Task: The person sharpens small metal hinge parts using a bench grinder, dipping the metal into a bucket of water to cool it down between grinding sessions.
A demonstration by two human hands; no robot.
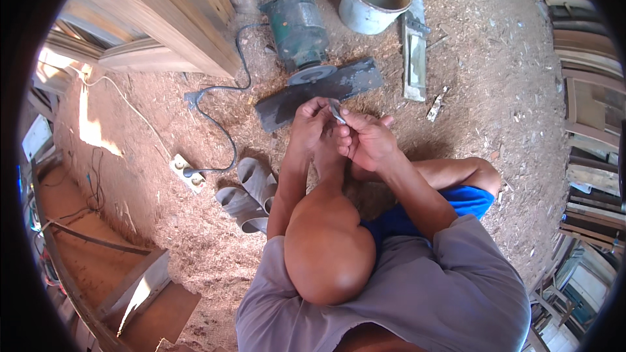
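Note:
Out in front of my raised knee, both my hands meet over a small grey metal piece (337, 112), flat and blade-like; its exact kind does not show. My left hand (313, 122) pinches it from one side with bent fingers. From the other side my right hand (367, 138) grips it between thumb and fingers. Just beyond the hands lies a dark flat board (277, 112). On its far side stands a green electric grinder (298, 29), its round grey disc (313, 75) facing me and apart from the metal piece.
A white bucket (365, 14) of murky liquid stands beyond the grinder, beside a long narrow plank (415, 65). A dark cable (225, 124) runs to a power strip (188, 173) at left, near grey slippers (251, 195). Wooden frames (590, 104) line the right; shavings cover the ground.

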